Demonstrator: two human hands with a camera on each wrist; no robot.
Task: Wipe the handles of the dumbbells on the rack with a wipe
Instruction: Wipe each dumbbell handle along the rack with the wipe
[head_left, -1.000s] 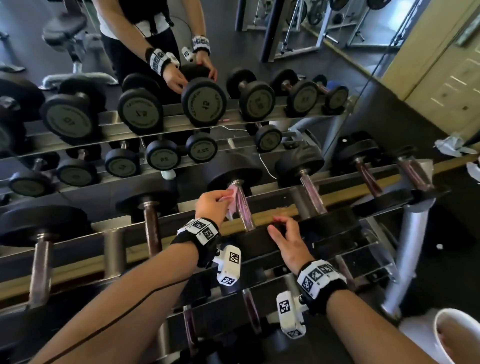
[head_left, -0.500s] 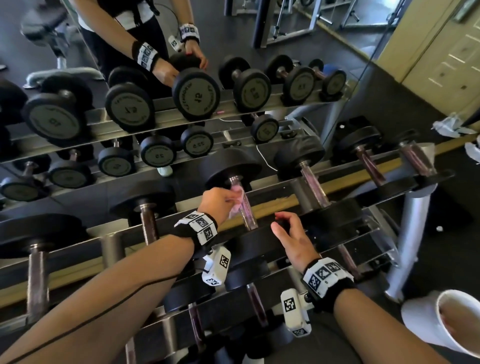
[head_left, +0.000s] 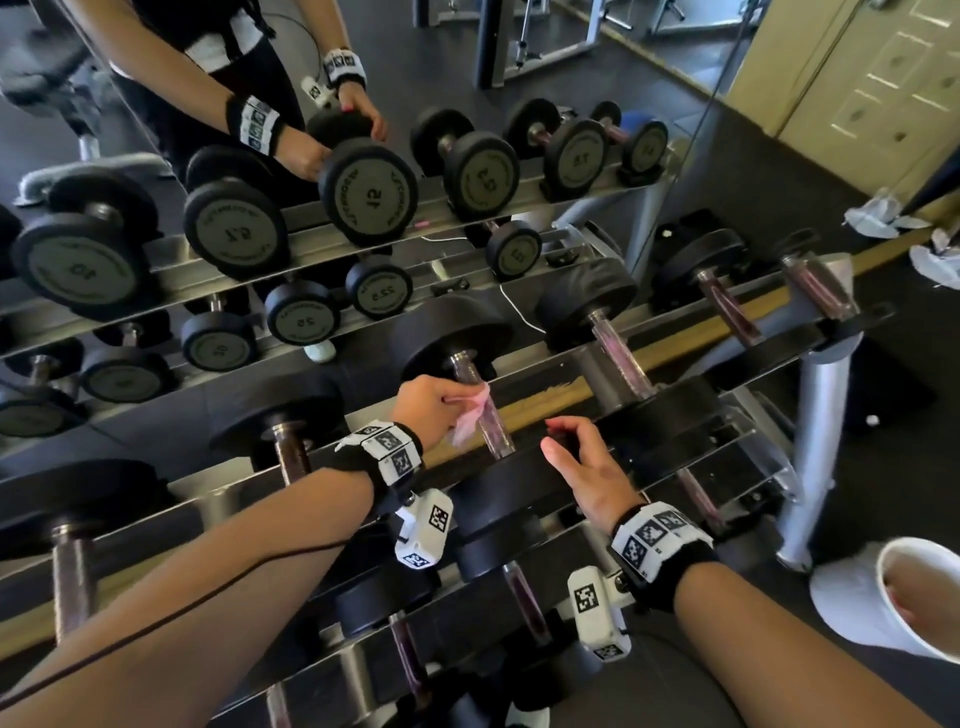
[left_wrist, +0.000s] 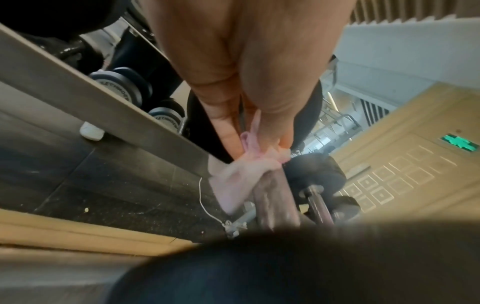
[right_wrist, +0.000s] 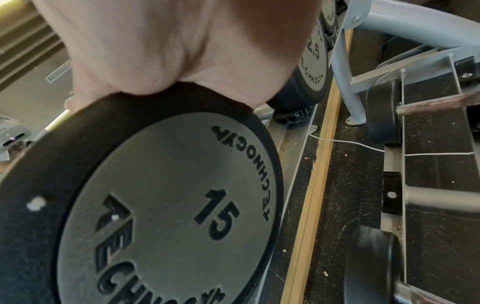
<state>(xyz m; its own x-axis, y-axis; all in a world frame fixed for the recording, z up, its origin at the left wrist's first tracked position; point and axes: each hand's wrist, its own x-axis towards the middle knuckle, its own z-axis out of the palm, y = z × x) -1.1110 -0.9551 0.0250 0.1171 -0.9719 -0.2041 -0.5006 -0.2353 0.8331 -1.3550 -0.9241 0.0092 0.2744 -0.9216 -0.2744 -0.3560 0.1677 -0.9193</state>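
On the rack's top tier lies a black dumbbell marked 15; its chrome handle (head_left: 488, 423) points away from me. My left hand (head_left: 452, 402) pinches a pink wipe (head_left: 467, 423) and holds it against the left side of that handle, close to the far head. The left wrist view shows my thumb and fingers (left_wrist: 259, 144) bunching the wipe (left_wrist: 239, 181) on the handle (left_wrist: 275, 201). My right hand (head_left: 561, 441) rests its palm on the near head (head_left: 519, 493), fingers loosely curved and raised, holding nothing. In the right wrist view the palm (right_wrist: 168, 51) sits on that head's rim (right_wrist: 161, 205).
A mirror behind the rack shows the same dumbbells and my hands reflected. More dumbbells lie on either side (head_left: 618, 353) (head_left: 288, 452) and on the lower tier (head_left: 524, 597). A grey rack post (head_left: 815, 441) and a white bin (head_left: 893, 597) stand at the right. Crumpled white paper (head_left: 878, 213) lies beyond.
My right hand, which lay flat on the near head, has lifted its fingers and thumb. The left hand keeps the wipe on the handle; the wipe now hangs a little lower.
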